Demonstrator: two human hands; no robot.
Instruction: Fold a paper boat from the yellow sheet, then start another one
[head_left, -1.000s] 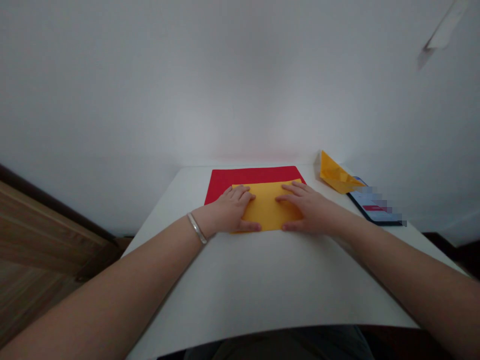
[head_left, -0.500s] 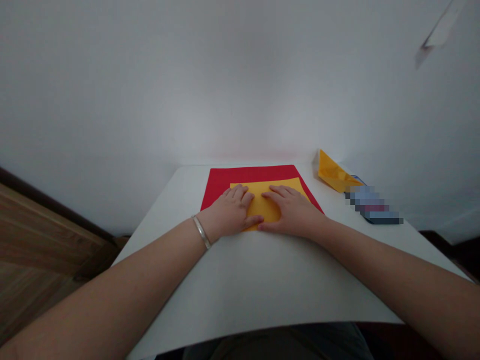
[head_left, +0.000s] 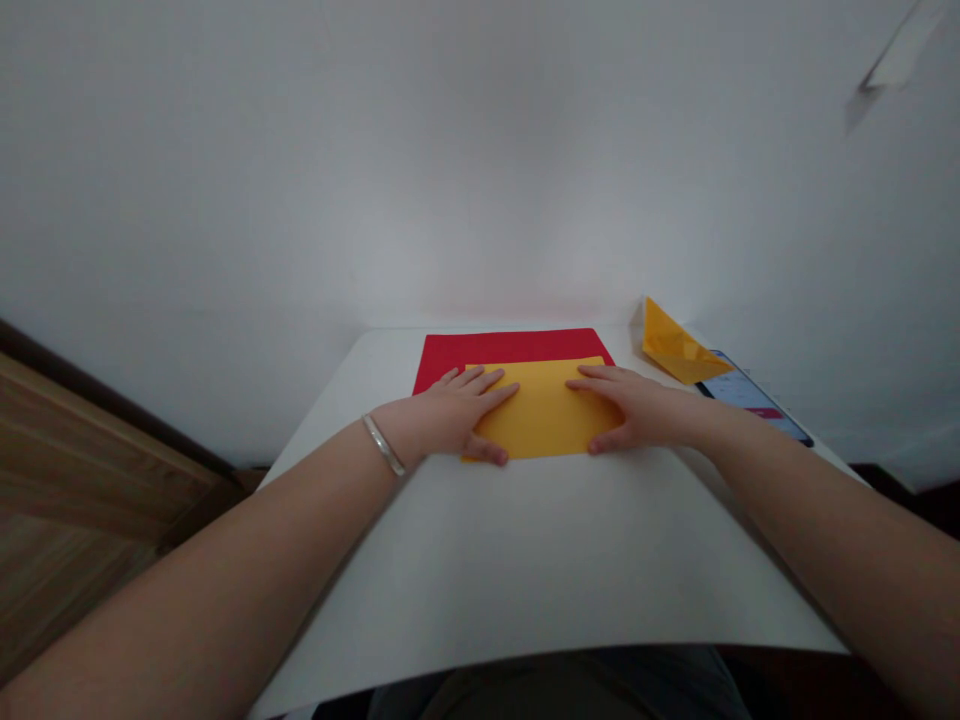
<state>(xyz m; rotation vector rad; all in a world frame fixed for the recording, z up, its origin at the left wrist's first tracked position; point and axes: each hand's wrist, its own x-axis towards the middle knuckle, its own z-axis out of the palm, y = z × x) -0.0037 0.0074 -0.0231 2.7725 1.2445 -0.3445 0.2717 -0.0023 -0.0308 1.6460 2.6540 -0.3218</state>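
A yellow sheet of paper point(head_left: 544, 415) lies flat, overlapping a larger red sheet point(head_left: 510, 346) that shows behind it. My left hand point(head_left: 461, 412) rests on the yellow sheet's left side, fingers spread and thumb near its front edge. Across from it, my right hand point(head_left: 630, 405) lies on the right side with its fingers stretched out toward the middle. Neither hand grips anything. Each palm covers part of the sheet's side edge.
A folded yellow paper piece point(head_left: 679, 350) stands at the back right of the white table point(head_left: 525, 560). Partly under it and behind my right forearm lies a phone point(head_left: 757, 400) with a lit screen. A wall rises behind the table; wooden furniture point(head_left: 82, 480) is at left.
My hands have moved apart, the left one leftward and the right one rightward, uncovering the middle of the yellow sheet. Both stay on the paper.
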